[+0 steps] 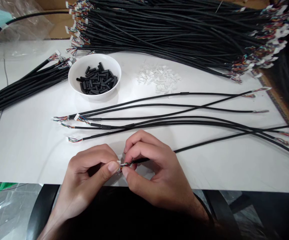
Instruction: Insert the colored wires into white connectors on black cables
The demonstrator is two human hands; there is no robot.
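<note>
Left hand (89,173) and right hand (150,173) clamped on one cable end (124,165), near edge of desk (29,150)

Findings, left to right: a black cable bundle (26,83) lies at the far left of the desk. A white bowl (94,57) holds short black tube pieces (96,80). The left grip is closed, thumb and forefinger pinching a small white part at the cable end; the right grip is closed just beside it on the coloured wires. That black cable (209,145) runs rightward from the hands. Loose cables (159,116) lie side by side beyond the hands, below a pile of white connector pieces (158,77). A large cable bundle (159,30) lies along the far edge.
</note>
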